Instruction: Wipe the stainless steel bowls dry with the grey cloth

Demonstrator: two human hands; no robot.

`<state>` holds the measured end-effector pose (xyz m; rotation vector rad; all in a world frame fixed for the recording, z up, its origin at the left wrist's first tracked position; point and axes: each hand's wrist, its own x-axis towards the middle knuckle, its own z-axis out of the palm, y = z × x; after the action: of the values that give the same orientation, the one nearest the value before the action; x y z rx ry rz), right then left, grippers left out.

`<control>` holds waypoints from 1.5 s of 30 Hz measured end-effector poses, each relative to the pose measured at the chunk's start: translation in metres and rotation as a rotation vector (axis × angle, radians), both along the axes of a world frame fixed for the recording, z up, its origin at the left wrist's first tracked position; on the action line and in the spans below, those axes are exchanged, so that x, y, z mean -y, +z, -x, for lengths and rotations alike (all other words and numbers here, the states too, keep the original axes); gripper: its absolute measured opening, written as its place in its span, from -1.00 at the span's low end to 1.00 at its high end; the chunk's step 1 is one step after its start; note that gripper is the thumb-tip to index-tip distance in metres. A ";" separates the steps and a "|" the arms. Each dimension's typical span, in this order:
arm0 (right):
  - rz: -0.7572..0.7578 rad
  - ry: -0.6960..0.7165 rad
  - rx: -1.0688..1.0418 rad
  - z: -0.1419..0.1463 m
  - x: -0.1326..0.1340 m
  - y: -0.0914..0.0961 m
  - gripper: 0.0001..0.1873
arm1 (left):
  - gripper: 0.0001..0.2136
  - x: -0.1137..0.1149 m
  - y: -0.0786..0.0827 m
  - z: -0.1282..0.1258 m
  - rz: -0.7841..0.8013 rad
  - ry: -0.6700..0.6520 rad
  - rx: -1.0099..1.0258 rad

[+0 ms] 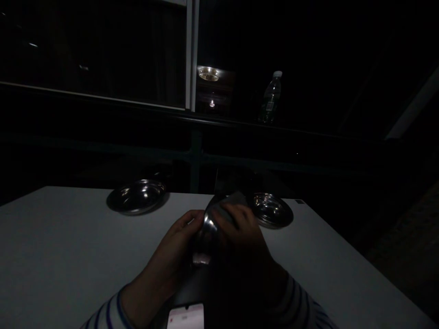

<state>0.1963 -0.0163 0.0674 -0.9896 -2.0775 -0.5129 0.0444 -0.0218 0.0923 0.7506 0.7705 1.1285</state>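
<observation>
Between my hands, over the white table, a shiny metal bowl (pixel 208 225) is tilted on its side. My left hand (pixel 178 242) grips its left rim, thumb near the upper edge. My right hand (pixel 245 228) presses a grey cloth (pixel 236 198) against the bowl's right side, fingers bent over it. Much of the bowl lies hidden in shadow and behind the right hand. Just beyond the right hand sits a second metal bowl or stack of bowls (pixel 272 211). Another shallow metal bowl (pixel 137 197) rests at the table's far left edge.
The white table (pixel 68 246) runs across the view, its far edge just past the bowls. A lit phone (pixel 186 316) lies at the bottom, close to my body. On the dark window ledge stands a clear plastic bottle (pixel 270 98) with a white cap. The room is very dim.
</observation>
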 end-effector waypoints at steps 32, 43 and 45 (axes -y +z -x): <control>-0.124 -0.080 -0.185 -0.006 0.001 0.010 -0.76 | -0.72 0.003 -0.001 0.001 -0.023 0.067 -0.068; -0.172 -0.034 -0.112 -0.003 0.004 0.004 -0.79 | -0.65 0.001 -0.001 0.001 -0.039 0.064 -0.132; -0.098 -0.102 -0.231 -0.010 0.000 0.009 -0.76 | -0.65 0.002 0.000 -0.001 -0.027 0.040 -0.146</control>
<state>0.2064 -0.0161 0.0764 -1.0498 -1.7878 -0.5210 0.0452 -0.0241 0.0925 0.8498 0.8975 1.1309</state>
